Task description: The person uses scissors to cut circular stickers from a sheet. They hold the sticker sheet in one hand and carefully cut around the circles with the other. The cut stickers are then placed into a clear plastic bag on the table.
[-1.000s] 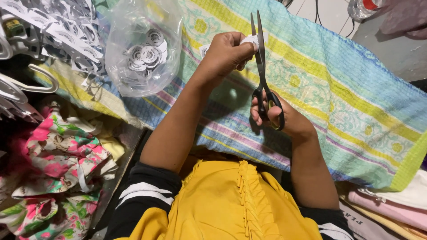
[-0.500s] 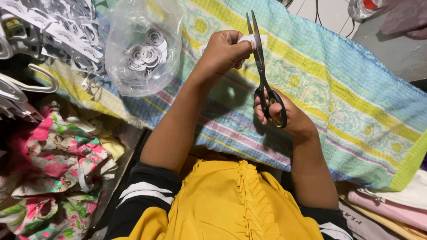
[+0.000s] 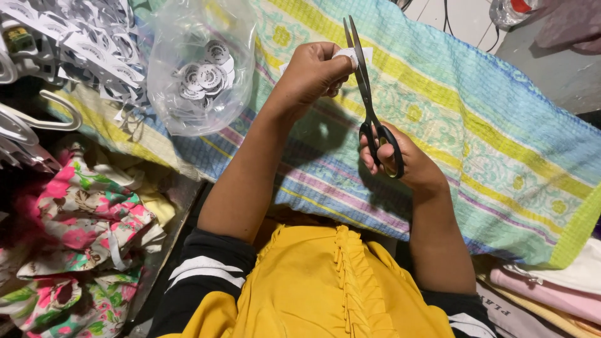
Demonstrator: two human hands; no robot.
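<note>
Far left: white plastic hangers (image 3: 37, 119) above folded floral garments (image 3: 81, 231), stacked aside; next, a clear plastic bag (image 3: 200, 69) of round white tags lies mouth-up on the striped cloth (image 3: 488, 144) over the desk, within reach. Centre: left hand (image 3: 313, 72) closed, pinching a small white paper piece (image 3: 350, 55) up to the blades. Right: right hand (image 3: 394, 156) gripping the black-handled scissors (image 3: 369, 106), fingers through the loops, blades nearly shut at the paper's edge.

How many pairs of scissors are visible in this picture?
1. The scissors are in the right hand, blades up at the small white paper piece held by the left hand. Others may be hidden.
</note>
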